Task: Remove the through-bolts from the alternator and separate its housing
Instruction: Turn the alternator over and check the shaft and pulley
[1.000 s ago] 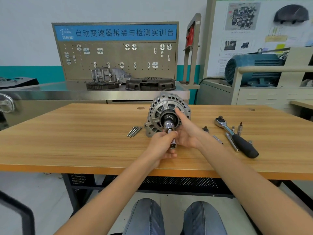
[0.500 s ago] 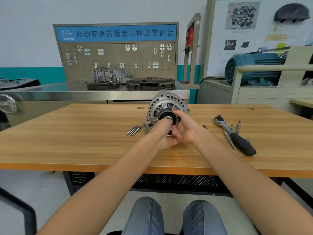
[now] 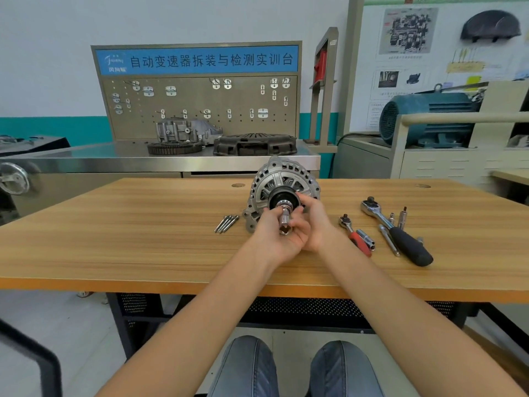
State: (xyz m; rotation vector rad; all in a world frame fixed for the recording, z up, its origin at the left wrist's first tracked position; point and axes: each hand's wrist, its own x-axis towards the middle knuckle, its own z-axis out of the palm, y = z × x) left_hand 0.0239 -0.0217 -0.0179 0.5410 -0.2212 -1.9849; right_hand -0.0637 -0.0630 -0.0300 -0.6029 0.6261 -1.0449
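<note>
The alternator (image 3: 282,190) stands on edge mid-table (image 3: 114,239), its shaft (image 3: 284,216) pointing toward the person; left hand (image 3: 279,234) grips the shaft end, right hand (image 3: 313,222) curls around the pulley side; removed bolts (image 3: 226,223) lie just left.

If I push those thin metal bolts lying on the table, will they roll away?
Probably. The bolts look round, thin and smooth, lying loose on the flat wooden table, so they would likely roll sideways. They seem stiff metal and unlikely to bend.

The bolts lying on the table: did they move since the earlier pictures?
No. The bolts lie in the same spot as before, just left of the alternator.
</note>
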